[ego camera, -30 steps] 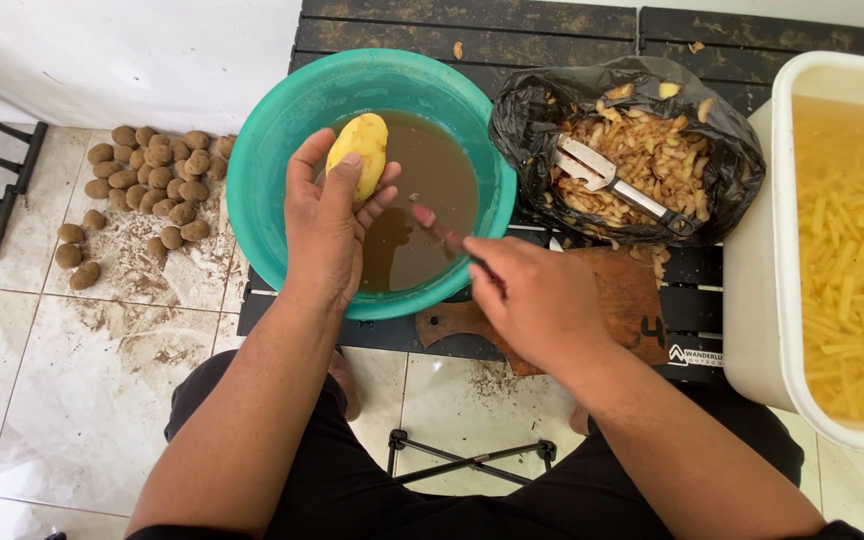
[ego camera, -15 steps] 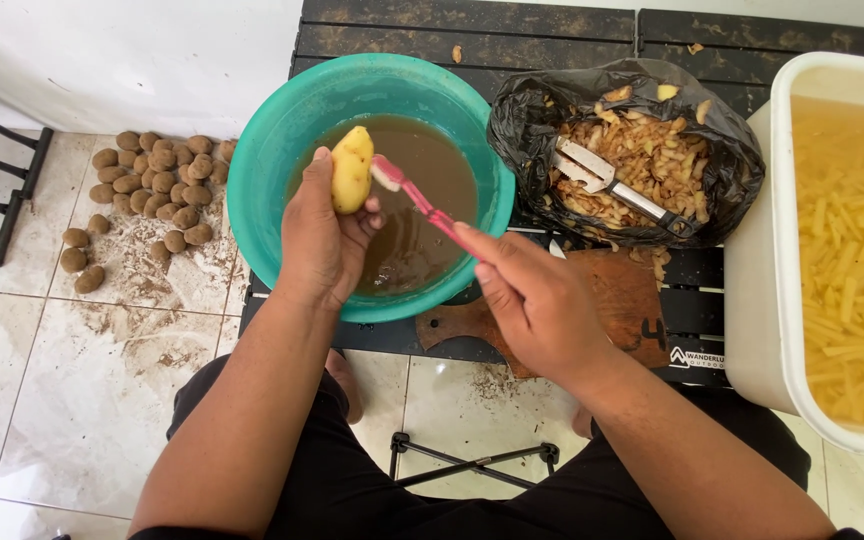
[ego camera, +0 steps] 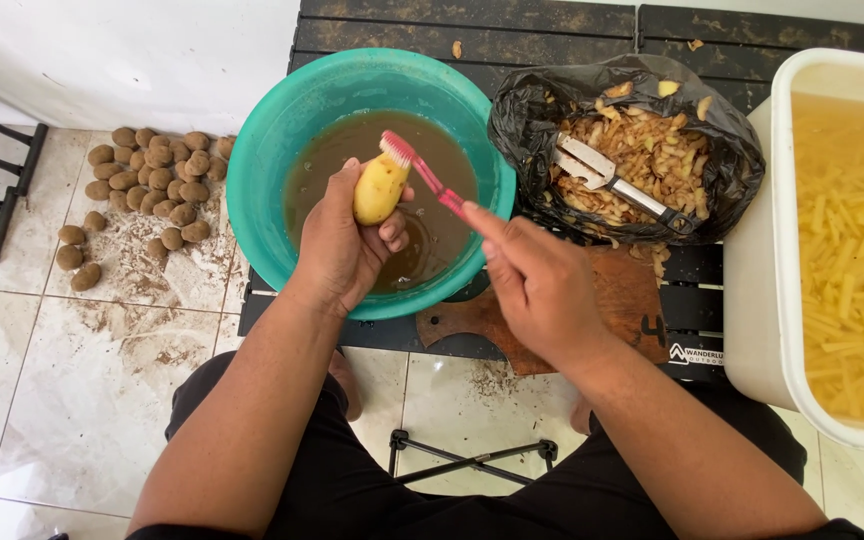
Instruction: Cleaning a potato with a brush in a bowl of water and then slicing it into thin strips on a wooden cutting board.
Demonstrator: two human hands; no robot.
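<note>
**Potato scrubbing over wash basin — hands engaged**

Head view. The left hand was closed around a pale yellow potato, fingers wrapped behind it and thumb at its side, holding it above the teal basin of murky brown water. The right hand was curled shut on the handle of a red toothbrush, whose bristled head touched the upper end of the potato. The basin stood on the dark slatted counter, with a wooden cutting board just beside it, partly under the right hand.

To the right of the basin, a black plastic bag held peelings with a metal peeler lying on top. Further right, a white tub held cut potato strips in water. On the tiled floor to the left lay a heap of unwashed brown potatoes amid loose soil.

Assessment: the step in hand appeared to be brushing the potato's surface clean over the basin. The next move would probably call for turning the potato in the left hand to present an unbrushed face, while keeping a firm grip, as the wet skin would likely be slippery.
</note>
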